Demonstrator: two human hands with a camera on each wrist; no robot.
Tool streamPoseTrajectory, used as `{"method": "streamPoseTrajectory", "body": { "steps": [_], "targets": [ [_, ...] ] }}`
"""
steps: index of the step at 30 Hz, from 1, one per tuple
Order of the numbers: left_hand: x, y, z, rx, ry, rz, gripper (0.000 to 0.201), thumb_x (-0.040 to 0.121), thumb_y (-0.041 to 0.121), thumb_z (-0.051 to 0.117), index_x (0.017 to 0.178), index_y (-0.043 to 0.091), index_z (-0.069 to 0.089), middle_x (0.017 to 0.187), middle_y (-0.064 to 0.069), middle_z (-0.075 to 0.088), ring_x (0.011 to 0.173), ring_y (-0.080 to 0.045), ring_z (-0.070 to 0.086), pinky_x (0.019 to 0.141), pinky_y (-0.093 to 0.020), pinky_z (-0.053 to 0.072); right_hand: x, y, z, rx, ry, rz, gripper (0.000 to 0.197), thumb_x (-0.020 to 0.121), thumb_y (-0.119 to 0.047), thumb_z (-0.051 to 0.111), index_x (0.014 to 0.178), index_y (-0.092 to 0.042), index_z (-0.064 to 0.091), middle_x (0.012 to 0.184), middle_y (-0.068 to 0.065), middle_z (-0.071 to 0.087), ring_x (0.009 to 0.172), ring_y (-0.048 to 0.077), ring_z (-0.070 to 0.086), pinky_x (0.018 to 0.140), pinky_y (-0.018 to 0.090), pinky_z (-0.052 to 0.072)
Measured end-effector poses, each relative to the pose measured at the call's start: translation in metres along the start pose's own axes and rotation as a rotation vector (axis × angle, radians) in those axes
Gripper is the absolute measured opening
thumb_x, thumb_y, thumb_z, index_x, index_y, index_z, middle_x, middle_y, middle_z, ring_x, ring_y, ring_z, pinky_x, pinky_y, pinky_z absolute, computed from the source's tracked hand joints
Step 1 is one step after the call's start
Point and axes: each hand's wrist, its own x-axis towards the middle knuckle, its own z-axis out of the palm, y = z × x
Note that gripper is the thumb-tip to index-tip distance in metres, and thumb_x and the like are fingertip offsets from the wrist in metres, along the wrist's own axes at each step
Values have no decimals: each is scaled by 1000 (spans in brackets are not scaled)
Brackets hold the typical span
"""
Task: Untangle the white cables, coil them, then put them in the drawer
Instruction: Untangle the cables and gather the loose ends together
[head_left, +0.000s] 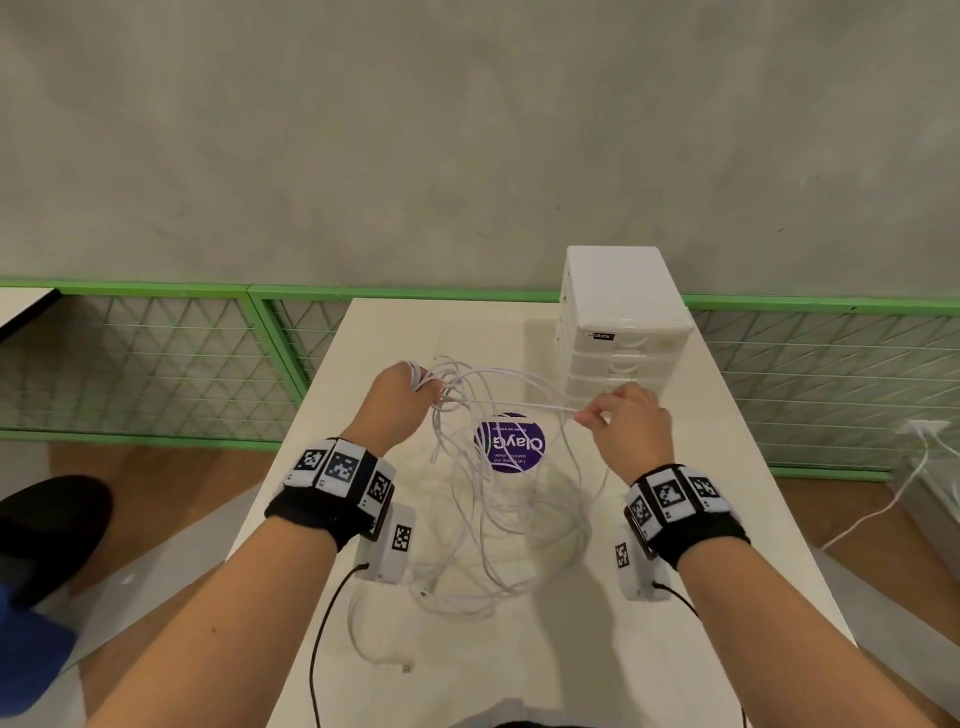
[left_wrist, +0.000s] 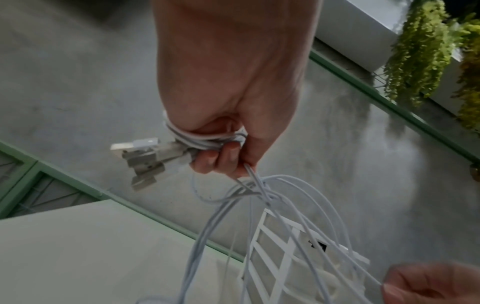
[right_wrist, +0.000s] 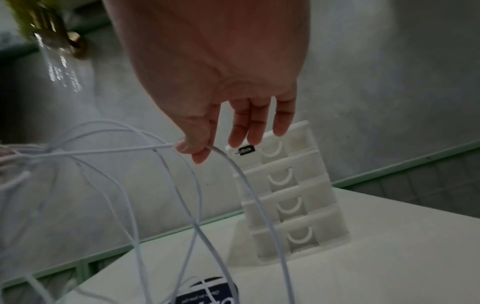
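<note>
A tangle of thin white cables (head_left: 498, 499) hangs from both raised hands down onto the white table (head_left: 727, 493). My left hand (head_left: 402, 397) grips a bunch of cable ends; in the left wrist view its curled fingers (left_wrist: 221, 158) hold several strands, and the USB plugs (left_wrist: 140, 156) stick out to the side. My right hand (head_left: 618, 421) pinches a single white strand (right_wrist: 244, 179) between thumb and forefinger (right_wrist: 192, 148), other fingers loose. That strand runs taut across to the left hand. The white drawer unit (head_left: 618, 322) stands behind the right hand, its drawers closed (right_wrist: 288, 195).
A round purple sticker (head_left: 511, 441) lies on the table under the cables. One loose cable end (head_left: 384, 660) lies near the table's front. A green mesh railing (head_left: 156, 364) runs behind the table. Another white cord (head_left: 883, 509) trails on the floor at right.
</note>
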Motion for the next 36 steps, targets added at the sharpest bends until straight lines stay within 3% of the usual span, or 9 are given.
{"method": "streamPoseTrajectory", "body": {
  "steps": [9, 16, 18, 20, 23, 26, 31, 34, 36],
  "targets": [
    [-1, -2, -11, -31, 49, 12, 29, 92, 11, 53, 63, 5, 54, 60, -4, 41, 56, -18, 38, 50, -26, 29, -3, 54, 8, -181, -107, 344, 32, 96, -41, 42, 107, -22, 65, 113, 9, 61, 111, 30, 50, 91, 39, 38],
    [2, -5, -12, -41, 65, -6, 21, 93, 12, 51, 75, 3, 48, 63, -3, 37, 56, -17, 34, 47, -22, 26, -13, 67, 21, -209, -315, 510, 35, 96, -36, 41, 119, -18, 59, 124, 9, 57, 116, 29, 50, 96, 39, 42],
    [-1, 0, -7, -23, 31, 16, 22, 94, 13, 51, 75, 3, 50, 63, -4, 39, 54, -16, 36, 47, -22, 27, -12, 55, 26, -172, -291, 431, 37, 93, -22, 43, 128, -21, 53, 131, 11, 48, 122, 30, 44, 100, 41, 38],
    [-4, 6, -2, -31, 18, 28, 23, 94, 13, 50, 75, 2, 53, 60, -5, 42, 49, -14, 37, 43, -23, 28, -12, 35, 27, 26, -44, 210, 42, 86, -6, 46, 126, -16, 56, 125, 13, 51, 118, 31, 46, 98, 41, 38],
    [-6, 10, 6, -82, -6, 21, 26, 94, 12, 49, 71, 0, 55, 57, -7, 50, 35, -5, 43, 34, -16, 30, -16, -13, 12, 510, 273, -232, 30, 75, 1, 45, 87, -12, 70, 89, 2, 64, 87, 15, 59, 79, 24, 45],
    [-8, 12, 13, -129, -26, 9, 34, 95, 15, 50, 61, 8, 55, 53, -4, 58, 39, -7, 47, 43, -19, 37, -23, -55, 5, 582, 41, -388, 28, 77, -3, 46, 79, -14, 72, 78, -4, 69, 74, 8, 61, 72, 20, 48],
    [-13, 19, 13, -192, -60, 20, 35, 95, 17, 50, 62, 9, 56, 53, -4, 61, 50, -19, 50, 54, -28, 42, -23, -66, 29, 460, -340, -257, 34, 90, -14, 47, 123, -16, 55, 102, 3, 70, 89, 17, 65, 83, 31, 50],
    [-17, 22, 11, -190, -29, 48, 34, 96, 16, 49, 63, 9, 52, 53, -5, 55, 39, -11, 45, 39, -19, 35, -25, -67, 33, 603, -394, -248, 23, 94, -11, 45, 107, -16, 63, 80, -1, 66, 66, 6, 56, 68, 24, 45],
    [-15, 20, 5, -197, 57, 53, 33, 97, 14, 48, 64, 8, 50, 54, -8, 51, 29, -2, 40, 34, -16, 31, -27, -63, 31, 642, -395, -222, 23, 97, -12, 43, 93, -20, 63, 77, -13, 58, 68, -3, 50, 69, 20, 38]
  ]
}}
